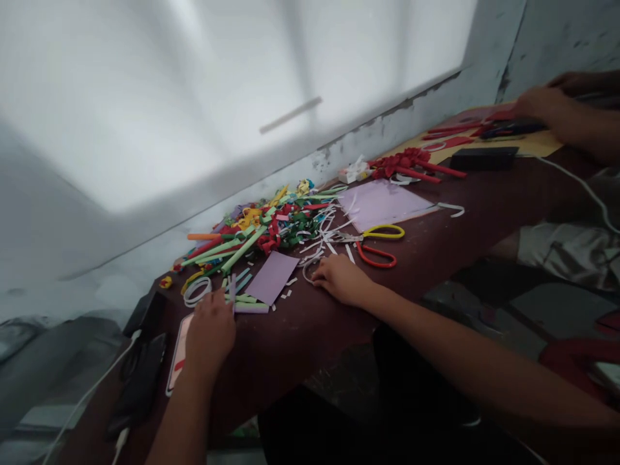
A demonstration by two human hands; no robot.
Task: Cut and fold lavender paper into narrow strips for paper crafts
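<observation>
My left hand point(212, 329) is at the left of the dark red table, fingers curled round a narrow purple paper strip point(232, 289) that stands up at the fingertips. Close by lie white tape rolls point(197, 292) and a flat purple paper piece point(274, 276). My right hand point(341, 279) rests on the tabletop, thumb and fingers pinched at the edge of a thin roll of tape point(307, 270). Just beyond it lie scissors point(359, 238) with one yellow and one red handle, blades among white paper strips point(327, 234).
Colourful paper sticks and curled paper point(261, 223) are heaped along the wall. A larger lilac sheet point(385, 203) and red paper flowers point(407, 163) lie farther right. A phone point(180, 349) is under my left wrist. Another person's hands point(545, 106) are at the far right.
</observation>
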